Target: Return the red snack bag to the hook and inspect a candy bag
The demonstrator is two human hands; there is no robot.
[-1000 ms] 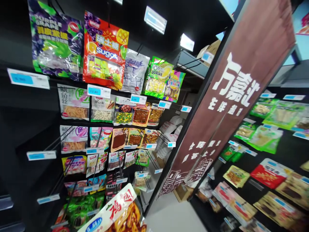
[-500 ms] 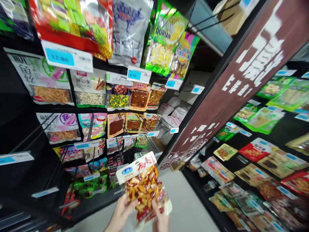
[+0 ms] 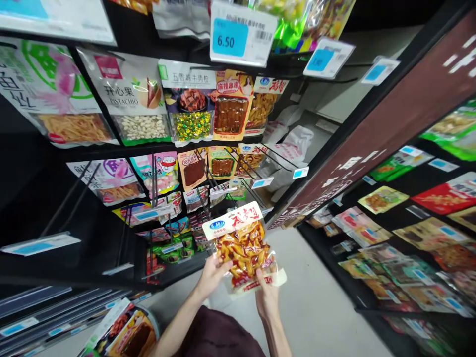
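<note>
A clear-fronted snack packet (image 3: 243,248) with a white header and red lettering is held up in front of me, brown glossy pieces showing through it. My left hand (image 3: 212,275) grips its lower left side, thumb across the front. On the lower right edge, my right hand (image 3: 267,290) pinches the packet, its thumb on the front face. The fingers behind the packet are hidden. Similar packets (image 3: 250,159) hang on the rack just beyond, beside orange snack packets (image 3: 220,162).
Metal hooks with price tags (image 3: 263,182) jut out from the rack ahead. A brown lettered post (image 3: 345,173) stands right of it. More hanging packets (image 3: 383,199) line the right side. Below left, a container holds several packets (image 3: 128,331). Grey floor (image 3: 308,277) lies between.
My view has tilted down and shifted left, so the packet and both hands appear farther right and higher. More of my forearms and the container at lower left now show. Both hands keep their grip.
</note>
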